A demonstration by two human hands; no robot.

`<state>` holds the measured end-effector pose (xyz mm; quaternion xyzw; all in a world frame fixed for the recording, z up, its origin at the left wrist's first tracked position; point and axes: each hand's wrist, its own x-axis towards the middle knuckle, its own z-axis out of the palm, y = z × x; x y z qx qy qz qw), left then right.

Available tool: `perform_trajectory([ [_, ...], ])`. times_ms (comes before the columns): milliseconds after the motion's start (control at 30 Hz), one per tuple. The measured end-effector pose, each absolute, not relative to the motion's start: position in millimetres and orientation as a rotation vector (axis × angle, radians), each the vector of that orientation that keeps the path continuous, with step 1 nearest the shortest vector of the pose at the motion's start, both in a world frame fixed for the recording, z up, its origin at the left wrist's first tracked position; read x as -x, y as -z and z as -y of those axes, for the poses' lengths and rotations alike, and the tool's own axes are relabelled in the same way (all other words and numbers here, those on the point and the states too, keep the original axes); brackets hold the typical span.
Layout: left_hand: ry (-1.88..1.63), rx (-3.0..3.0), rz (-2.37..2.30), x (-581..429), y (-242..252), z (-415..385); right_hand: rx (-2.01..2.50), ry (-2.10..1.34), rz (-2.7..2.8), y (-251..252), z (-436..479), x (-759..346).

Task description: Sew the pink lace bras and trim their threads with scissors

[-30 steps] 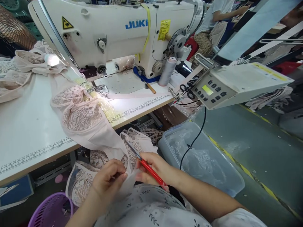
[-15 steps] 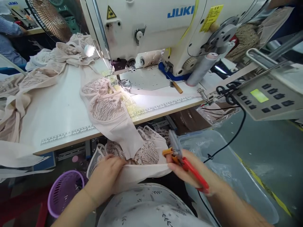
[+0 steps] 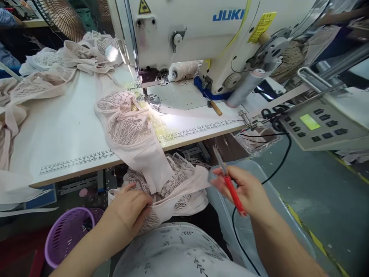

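Note:
My left hand [image 3: 128, 209] lies with bent fingers on the beige lace garment [image 3: 184, 188] over my lap, pinching its band. My right hand [image 3: 242, 188] holds red-handled scissors [image 3: 232, 192], blades pointing up and away; its fingertips are beside the end of the garment's beige band, and whether they grip it is hard to tell. Another lace piece [image 3: 129, 127] runs from the sewing machine's needle area [image 3: 147, 90] over the table edge down to my lap.
The white sewing machine [image 3: 184, 34] stands on the table [image 3: 72, 127], with lace garments [image 3: 46, 84] heaped at left. A control panel [image 3: 325, 119] juts in at right. Below are a purple basket [image 3: 66, 234] and a clear plastic bin [image 3: 259, 165]. A person's sleeve [image 3: 7, 19] shows far left.
The band across my lap has shifted and now slants up toward my right hand. My right hand has moved slightly right, and the orange-yellow part near the scissors no longer shows. The view has shifted slightly.

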<state>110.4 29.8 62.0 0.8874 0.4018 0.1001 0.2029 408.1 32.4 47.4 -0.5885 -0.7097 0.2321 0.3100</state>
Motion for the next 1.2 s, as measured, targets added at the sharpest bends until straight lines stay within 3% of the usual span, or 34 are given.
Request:
perform_trajectory([
  [200,-0.228,-2.638,-0.999,-125.5,-62.5,-29.3,0.823,-1.072,2.096,-35.8,-43.5,-340.8],
  [533,-0.075,-2.784,-1.069,-88.7,-50.5,-30.2,0.876,-1.32,2.043,-23.0,-44.8,-326.4],
  [767,-0.399,-2.437,-1.288,-35.4,-52.9,-25.8,0.938,-1.411,1.995,-22.4,-41.8,-332.9],
  [967,-0.76,-1.732,-1.603,-68.0,-58.0,-12.5,1.077,-1.415,1.996,-27.2,-29.4,-337.2],
  [1067,-1.002,-1.515,-1.48,-94.8,-51.8,-14.1,1.203,-1.352,2.051,-30.6,-24.4,-342.7],
  [1200,-1.175,-1.646,-1.279,-125.8,-43.2,-19.7,1.326,-1.362,2.119,-35.4,-24.3,-355.9],
])
